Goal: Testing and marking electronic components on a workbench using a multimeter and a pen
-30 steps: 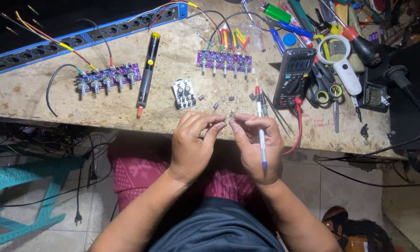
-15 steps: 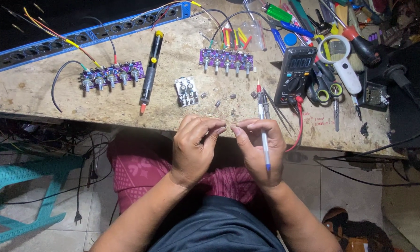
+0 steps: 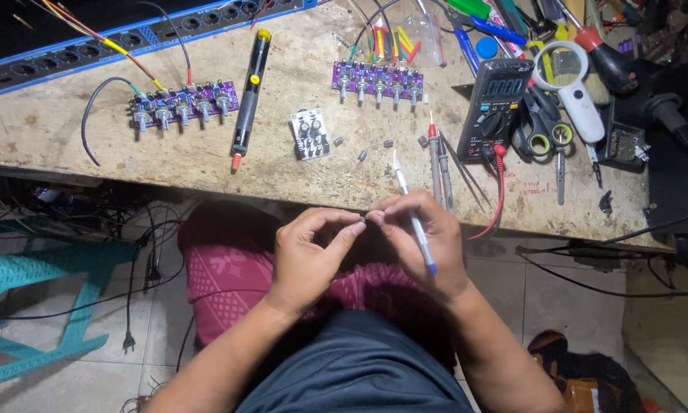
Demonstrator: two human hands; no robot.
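Both my hands are held together just below the bench's front edge, over my lap. My left hand [image 3: 313, 248] pinches one end of a tiny electronic part [image 3: 365, 219] between thumb and forefinger. My right hand [image 3: 420, 241] pinches the other end and also grips a white pen [image 3: 410, 210] with a blue tip that points down. Past the fingertips, on the bench, lie two more small parts [image 3: 374, 149], a small white board [image 3: 309, 134] with black knobs, and two purple boards [image 3: 378, 78] [image 3: 183, 103] with rows of knobs.
A worn wooden bench [image 3: 68, 153] carries a black desoldering pump [image 3: 250, 84], a multimeter [image 3: 498, 99] with red probes [image 3: 434, 157], scissors [image 3: 544, 130], a magnifying glass [image 3: 572, 84] and a long blue panel [image 3: 91, 42] at the back. A teal plastic chair [image 3: 30, 306] and loose cables sit on the floor at left.
The view has shifted, so my hands now sit lower, below the bench edge. They have come closer together around the tiny part, and the pen leans more upright.
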